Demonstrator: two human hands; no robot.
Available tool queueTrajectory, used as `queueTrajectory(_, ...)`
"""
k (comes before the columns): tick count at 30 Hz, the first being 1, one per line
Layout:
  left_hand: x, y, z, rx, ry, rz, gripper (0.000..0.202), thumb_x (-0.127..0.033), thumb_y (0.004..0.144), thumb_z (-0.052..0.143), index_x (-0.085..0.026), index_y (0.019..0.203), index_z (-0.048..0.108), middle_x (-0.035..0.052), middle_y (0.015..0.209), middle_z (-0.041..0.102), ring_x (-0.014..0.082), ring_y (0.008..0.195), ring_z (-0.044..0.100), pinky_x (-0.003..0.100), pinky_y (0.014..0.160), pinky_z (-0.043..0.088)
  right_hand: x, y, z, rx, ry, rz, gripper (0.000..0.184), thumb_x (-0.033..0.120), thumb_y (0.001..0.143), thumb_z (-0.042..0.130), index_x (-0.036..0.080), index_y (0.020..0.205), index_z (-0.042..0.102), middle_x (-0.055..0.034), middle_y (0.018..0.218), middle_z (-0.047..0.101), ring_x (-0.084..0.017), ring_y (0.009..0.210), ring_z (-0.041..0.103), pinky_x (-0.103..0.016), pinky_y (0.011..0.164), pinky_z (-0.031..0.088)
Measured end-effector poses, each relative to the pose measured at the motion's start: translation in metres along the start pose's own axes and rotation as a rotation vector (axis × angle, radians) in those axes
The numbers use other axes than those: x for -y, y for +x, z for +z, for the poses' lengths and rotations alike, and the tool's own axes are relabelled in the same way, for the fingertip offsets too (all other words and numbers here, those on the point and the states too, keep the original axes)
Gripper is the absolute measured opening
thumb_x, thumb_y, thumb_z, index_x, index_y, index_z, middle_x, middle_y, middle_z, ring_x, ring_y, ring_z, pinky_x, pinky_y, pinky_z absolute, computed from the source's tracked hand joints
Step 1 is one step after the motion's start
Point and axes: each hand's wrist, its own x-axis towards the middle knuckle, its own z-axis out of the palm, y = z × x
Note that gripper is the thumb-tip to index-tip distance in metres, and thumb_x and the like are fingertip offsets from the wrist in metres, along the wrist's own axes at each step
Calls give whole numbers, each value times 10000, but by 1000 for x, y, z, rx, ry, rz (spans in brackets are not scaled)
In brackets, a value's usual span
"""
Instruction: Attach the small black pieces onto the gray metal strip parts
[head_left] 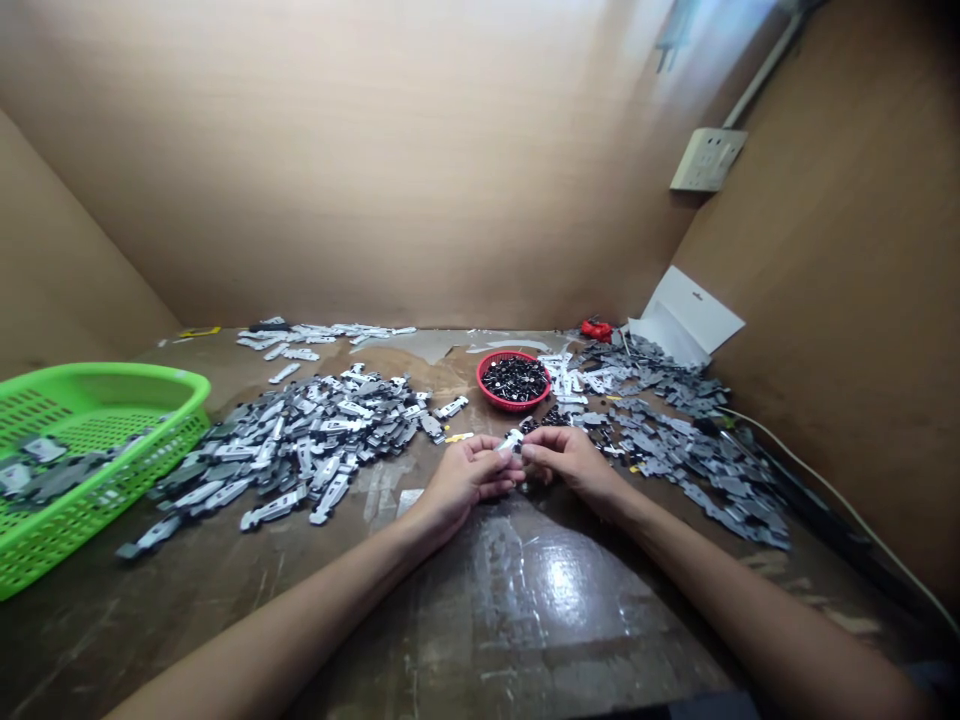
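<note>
Over the middle of the table, a small white toy car chassis (511,441) is held between both hands. My left hand (466,478) pinches it from the left with thumb and fingers. My right hand (576,462) is closed at its right end, thumb against forefinger; a dark bit shows there, too small to name. Just behind the hands is a round red basket (514,404) full of small black wheel parts. More black wheel parts (556,418) lie loose beside it. A large heap of grey and white toy car chassis (300,440) spreads to the left of my hands.
A green plastic basket (169,375) with similar pieces stands at far left. Flat grey pieces (697,460) cover the right side; white ones (330,332) lie at the back. A red bundle (596,330), white card (694,312), cable (840,495) and wall socket (707,160) are right.
</note>
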Motion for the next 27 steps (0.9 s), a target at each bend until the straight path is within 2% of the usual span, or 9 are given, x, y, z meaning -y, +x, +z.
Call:
queueTrajectory(4,1,0,0,13,28,23,327,-323,693,696,-123,917,568,94,846,659,148,744,643,267,706,502,1,0,2,14,-15,2,320,440,729,620,142,847,609,-4,681,581,-72,507,477,-201,486,384)
queueTrajectory(8,2,1,0,9,257,159,304,-314,686,691,-111,888,590,82,844,649,149,728,625,266,697,486,0,0,4,-31,-150,-54,285,426,748,602,164,861,591,-9,716,590,-96,544,507,-216,494,401)
queueTrajectory(12,-2,-4,1,-67,588,393,205,-287,743,620,-138,884,622,68,853,643,162,767,597,265,713,463,5,-4,3,-134,-422,-273,159,323,779,583,183,853,595,-26,785,588,-130,655,531,-245,577,418)
queueTrajectory(16,-9,-12,7,-117,789,571,154,-254,767,584,-175,879,655,60,851,649,174,791,588,274,751,445,14,-10,0,-124,-606,-484,92,221,790,552,186,851,611,-61,865,579,-163,763,541,-281,658,429)
queueTrajectory(21,-12,-18,12,-119,769,634,135,-266,756,600,-204,837,689,69,863,660,204,826,591,301,808,426,18,-15,-1,-103,-678,-600,86,223,809,535,199,845,610,-75,877,568,-183,808,535,-311,695,426)
queueTrajectory(27,-12,-18,10,-107,710,588,152,-296,738,626,-208,834,703,71,847,673,209,800,598,297,787,425,15,-15,-1,-98,-654,-525,83,250,807,543,187,769,580,-51,744,546,-163,678,498,-289,608,387)
